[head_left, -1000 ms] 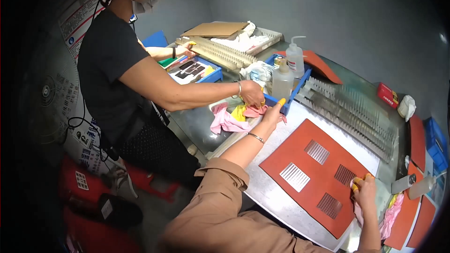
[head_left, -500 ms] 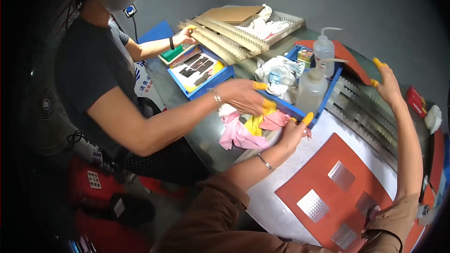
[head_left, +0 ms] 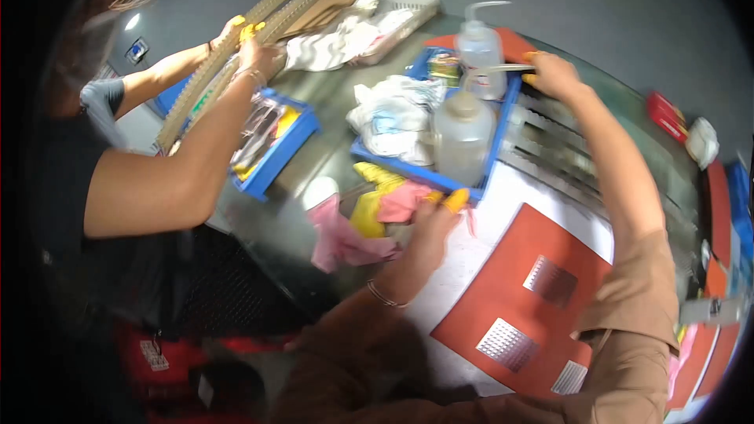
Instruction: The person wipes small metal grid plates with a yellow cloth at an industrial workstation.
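Note:
My left hand point(head_left: 430, 234), with yellow finger covers, is closed at the near corner of a blue tray point(head_left: 416, 165). Beside its wrist lie pink and yellow cloths point(head_left: 351, 237). My right hand point(head_left: 556, 78) reaches to the tray's far right side, fingers bent over the tray's edge and a red-orange sheet point(head_left: 516, 45); blur hides which of these it grips. Inside the tray are a crumpled white cloth point(head_left: 395, 114), two clear squeeze bottles with bent spouts, the nearer bottle point(head_left: 463, 137) and the farther bottle point(head_left: 479, 51), and a small printed box point(head_left: 444, 68).
A red mat point(head_left: 463, 298) with textured metallic squares lies in front. Toothed racks point(head_left: 550, 137) lie right of the tray. At left, a co-worker's hands point(head_left: 250, 47) hold pale toothed strips point(head_left: 210, 82) above a small blue bin point(head_left: 275, 161). A red box point(head_left: 666, 116) sits far right.
The view has swung, shifting the scene left. My right hand has come in to the tray's far side. The co-worker's hand has left the cloths, and both hands now lift the toothed strips.

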`<state>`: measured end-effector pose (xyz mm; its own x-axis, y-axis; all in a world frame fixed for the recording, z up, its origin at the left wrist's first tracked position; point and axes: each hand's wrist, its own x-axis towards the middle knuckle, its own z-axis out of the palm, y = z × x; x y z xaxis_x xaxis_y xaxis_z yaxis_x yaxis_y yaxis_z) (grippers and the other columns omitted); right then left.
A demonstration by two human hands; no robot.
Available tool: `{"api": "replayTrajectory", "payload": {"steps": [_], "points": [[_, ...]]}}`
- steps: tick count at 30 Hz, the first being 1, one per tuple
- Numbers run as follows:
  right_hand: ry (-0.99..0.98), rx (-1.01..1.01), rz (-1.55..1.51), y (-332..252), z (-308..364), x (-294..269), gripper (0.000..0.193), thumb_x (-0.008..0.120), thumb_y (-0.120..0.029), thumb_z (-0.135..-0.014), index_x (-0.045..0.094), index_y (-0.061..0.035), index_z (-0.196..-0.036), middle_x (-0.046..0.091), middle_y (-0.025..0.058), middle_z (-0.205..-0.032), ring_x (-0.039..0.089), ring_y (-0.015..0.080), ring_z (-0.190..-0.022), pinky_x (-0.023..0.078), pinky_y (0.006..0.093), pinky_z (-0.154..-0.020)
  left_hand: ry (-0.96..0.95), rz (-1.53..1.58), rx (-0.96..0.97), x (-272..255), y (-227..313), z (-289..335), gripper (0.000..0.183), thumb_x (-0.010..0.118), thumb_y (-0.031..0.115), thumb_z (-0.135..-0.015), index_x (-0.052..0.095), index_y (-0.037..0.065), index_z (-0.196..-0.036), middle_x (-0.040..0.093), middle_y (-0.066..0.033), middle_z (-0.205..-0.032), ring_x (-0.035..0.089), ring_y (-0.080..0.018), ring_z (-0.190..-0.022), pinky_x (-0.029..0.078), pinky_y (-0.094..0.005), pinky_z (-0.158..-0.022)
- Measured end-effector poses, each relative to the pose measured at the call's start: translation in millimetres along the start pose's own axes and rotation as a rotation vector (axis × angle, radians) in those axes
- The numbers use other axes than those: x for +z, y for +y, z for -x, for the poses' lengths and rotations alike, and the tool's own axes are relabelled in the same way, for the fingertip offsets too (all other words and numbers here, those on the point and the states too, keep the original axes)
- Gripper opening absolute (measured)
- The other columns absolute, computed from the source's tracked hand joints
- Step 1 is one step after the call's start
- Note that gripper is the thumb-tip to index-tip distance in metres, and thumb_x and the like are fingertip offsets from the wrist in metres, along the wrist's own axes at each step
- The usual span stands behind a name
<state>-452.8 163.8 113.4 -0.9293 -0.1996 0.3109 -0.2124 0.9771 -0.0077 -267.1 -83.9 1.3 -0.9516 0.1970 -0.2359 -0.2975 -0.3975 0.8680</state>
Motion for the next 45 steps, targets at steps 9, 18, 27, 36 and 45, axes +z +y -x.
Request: {"api": "replayTrajectory", "payload": {"steps": [9, 18, 27, 36, 45], "points": [[0.142, 0.088, 0.262, 24, -10, 21, 0.015, 0.052, -0.013, -0.077, 0.065, -0.006, -0.08, 0.065, 0.0133, -0.084, 0.063, 0.0294, -0.085, 0.05, 0.0407, -0.075, -0.027, 0.199, -0.039, 3, -2, -16, 0.028, 0.045, 0.017, -0.091, 0.047, 0.002, -0.115, 0.052, -0.0097, -0.116, 0.05, -0.0257, -0.111, 0.042, -0.0439, -0.09], [0.369, 0.234, 0.193, 28, -43, 9, 0.022, 0.045, -0.01, -0.08, 0.066, -0.0066, -0.082, 0.065, 0.0152, -0.087, 0.064, 0.0303, -0.084, 0.052, 0.04, -0.069, -0.069, 0.286, 0.029, -1, 0, -17, 0.032, 0.05, 0.014, -0.089, 0.043, -0.003, -0.116, 0.052, -0.0127, -0.115, 0.053, -0.0268, -0.107, 0.042, -0.0445, -0.092], [0.351, 0.138, 0.494, 66, -34, -5, 0.02, 0.049, -0.012, -0.078, 0.069, -0.0114, -0.076, 0.067, 0.0105, -0.084, 0.066, 0.0236, -0.079, 0.052, 0.0353, -0.064, -0.066, 0.266, 0.041, 3, 5, -17, 0.033, 0.048, 0.013, -0.089, 0.044, -0.005, -0.116, 0.052, -0.0153, -0.116, 0.054, -0.0268, -0.107, 0.041, -0.0399, -0.094], [0.114, 0.365, 0.264, 57, -10, 8, 0.019, 0.053, -0.017, -0.08, 0.066, -0.0067, -0.09, 0.064, 0.0146, -0.097, 0.062, 0.0295, -0.092, 0.051, 0.0391, -0.077, -0.029, 0.279, 0.025, -6, 3, -10, 0.034, 0.048, 0.011, -0.088, 0.042, -0.01, -0.114, 0.051, -0.0186, -0.111, 0.055, -0.0327, -0.103, 0.046, -0.0425, -0.089], [-0.248, 0.304, 0.261, 29, 24, -36, 0.039, 0.048, 0.0, -0.075, 0.053, -0.0021, -0.114, 0.052, 0.0199, -0.117, 0.052, 0.0358, -0.107, 0.046, 0.0393, -0.087, -0.071, 0.278, 0.015, -2, 12, 5, 0.031, 0.048, 0.011, -0.088, 0.044, -0.006, -0.114, 0.054, -0.0168, -0.108, 0.055, -0.0302, -0.102, 0.046, -0.0417, -0.088]]}}
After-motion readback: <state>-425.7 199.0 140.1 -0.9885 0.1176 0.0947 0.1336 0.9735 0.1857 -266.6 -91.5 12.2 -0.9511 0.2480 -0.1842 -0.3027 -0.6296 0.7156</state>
